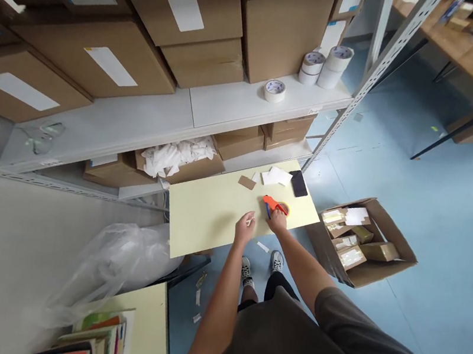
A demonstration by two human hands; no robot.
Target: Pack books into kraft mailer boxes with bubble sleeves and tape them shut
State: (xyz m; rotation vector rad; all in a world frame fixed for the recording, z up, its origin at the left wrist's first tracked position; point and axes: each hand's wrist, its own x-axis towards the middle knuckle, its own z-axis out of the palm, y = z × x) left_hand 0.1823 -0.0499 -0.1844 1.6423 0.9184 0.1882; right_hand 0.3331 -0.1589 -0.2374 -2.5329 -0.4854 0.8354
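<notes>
My right hand (276, 221) is closed on an orange tape dispenser (272, 202) with blue and red parts, low over the pale yellow table (203, 216). To its left, my left hand (244, 227) is near the table's front edge with its fingers curled in. A small whitish bit shows at those fingers, too small to name. Beyond the hands lie a small brown cardboard piece (247, 183), some white paper slips (276, 176) and a dark phone (299, 183).
Behind the table, a metal shelf (155, 122) carries cardboard boxes (287, 29) and tape rolls (274, 91). An open carton (404, 254) with small packages stands on the floor at right. A clear plastic bag (115, 259) and a second table (151, 319) with books are at left.
</notes>
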